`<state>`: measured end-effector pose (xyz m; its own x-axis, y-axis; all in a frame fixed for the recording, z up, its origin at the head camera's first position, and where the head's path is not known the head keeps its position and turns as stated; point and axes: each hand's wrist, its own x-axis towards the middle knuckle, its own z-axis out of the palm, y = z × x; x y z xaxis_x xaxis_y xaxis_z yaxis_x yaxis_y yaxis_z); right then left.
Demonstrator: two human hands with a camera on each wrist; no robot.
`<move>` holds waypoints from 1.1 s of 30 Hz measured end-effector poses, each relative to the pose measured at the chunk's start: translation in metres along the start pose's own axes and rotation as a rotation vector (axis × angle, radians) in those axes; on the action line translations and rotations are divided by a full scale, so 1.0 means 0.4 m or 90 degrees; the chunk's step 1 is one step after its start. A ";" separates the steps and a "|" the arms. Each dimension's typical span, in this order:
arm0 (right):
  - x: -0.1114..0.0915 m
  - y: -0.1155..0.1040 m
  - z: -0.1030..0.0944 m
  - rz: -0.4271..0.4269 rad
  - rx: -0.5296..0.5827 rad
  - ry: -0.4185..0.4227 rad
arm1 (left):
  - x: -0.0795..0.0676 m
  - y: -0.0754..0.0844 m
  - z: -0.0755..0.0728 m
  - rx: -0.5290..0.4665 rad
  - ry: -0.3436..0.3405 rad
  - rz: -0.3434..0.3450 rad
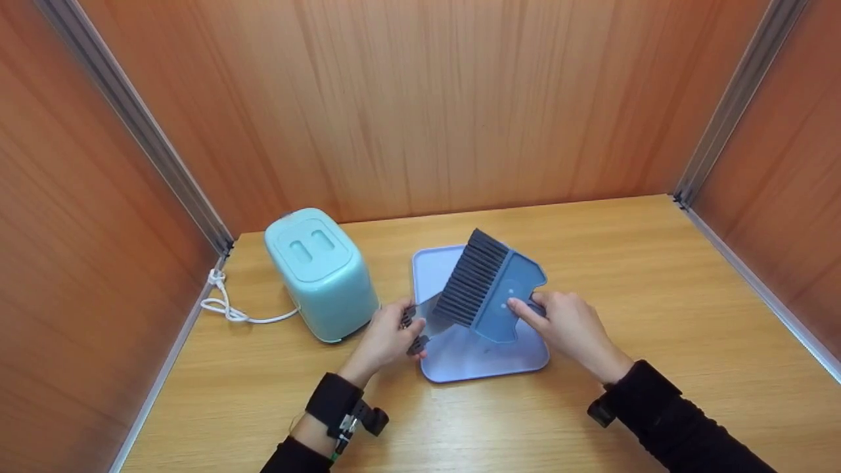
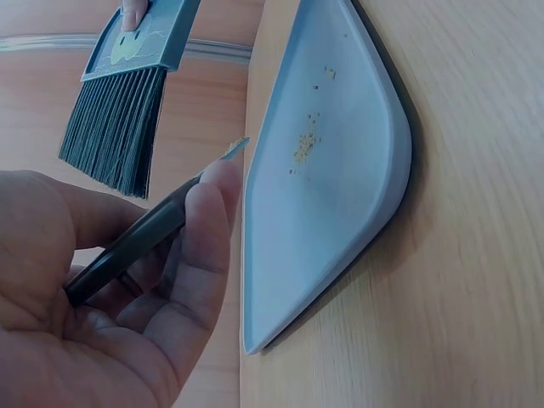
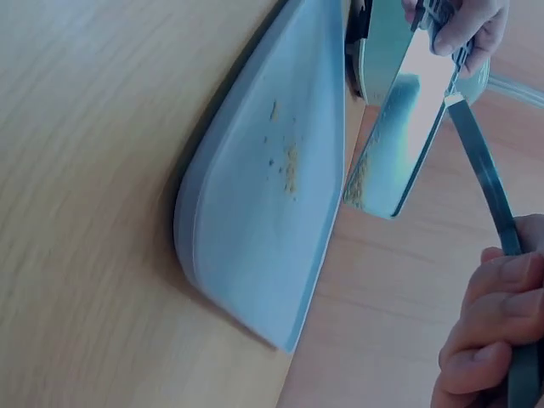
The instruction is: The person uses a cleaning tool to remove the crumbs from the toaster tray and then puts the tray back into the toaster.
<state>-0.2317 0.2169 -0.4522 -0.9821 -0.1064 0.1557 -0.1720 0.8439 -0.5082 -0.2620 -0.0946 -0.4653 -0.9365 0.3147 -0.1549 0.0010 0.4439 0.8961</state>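
Note:
My left hand [image 1: 389, 336] grips the dark handle end of a thin, shiny metal crumb tray [image 3: 406, 127]. Crumbs [image 3: 359, 183] lie along its far end. My right hand [image 1: 571, 328] holds a blue hand brush [image 1: 504, 299] by its handle, thumb on the flat blue back. The dark bristles [image 1: 474, 279] slant toward the crumb tray and overlap it in the head view; whether they touch is unclear. Both tools are held above a pale lilac-blue tray [image 1: 486, 364] lying on the table. More crumbs [image 2: 304, 146] are scattered in that tray.
Left of the tray stands a mint-green toaster [image 1: 335, 289] with a lid over its top. Its white cord [image 1: 269, 320] runs left to a plug [image 1: 217, 276] near the side wall. Wood-patterned panels [image 1: 460, 105] enclose the table [image 1: 631, 263] at the back and sides.

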 end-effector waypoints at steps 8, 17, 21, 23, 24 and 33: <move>-0.006 -0.025 0.032 -0.056 -0.030 0.014 | 0.000 0.000 0.002 0.008 0.000 0.034; -0.009 -0.030 0.043 -0.052 -0.070 0.008 | 0.002 -0.002 0.003 0.017 0.005 0.023; -0.009 -0.025 0.045 -0.050 -0.085 0.010 | 0.003 -0.002 0.004 0.023 0.005 0.023; -0.009 -0.022 0.046 -0.049 -0.091 0.010 | 0.003 -0.002 0.003 0.020 0.003 0.023; -0.008 -0.020 0.046 -0.049 -0.095 0.012 | 0.003 -0.002 0.003 0.018 0.002 0.023; -0.009 -0.001 0.048 -0.061 -0.130 0.031 | -0.001 -0.002 0.004 0.014 0.003 0.057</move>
<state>-0.2293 0.2069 -0.4686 -0.9563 -0.1695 0.2382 -0.2398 0.9209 -0.3075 -0.2611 -0.0938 -0.4666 -0.9336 0.3508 -0.0725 0.0930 0.4326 0.8968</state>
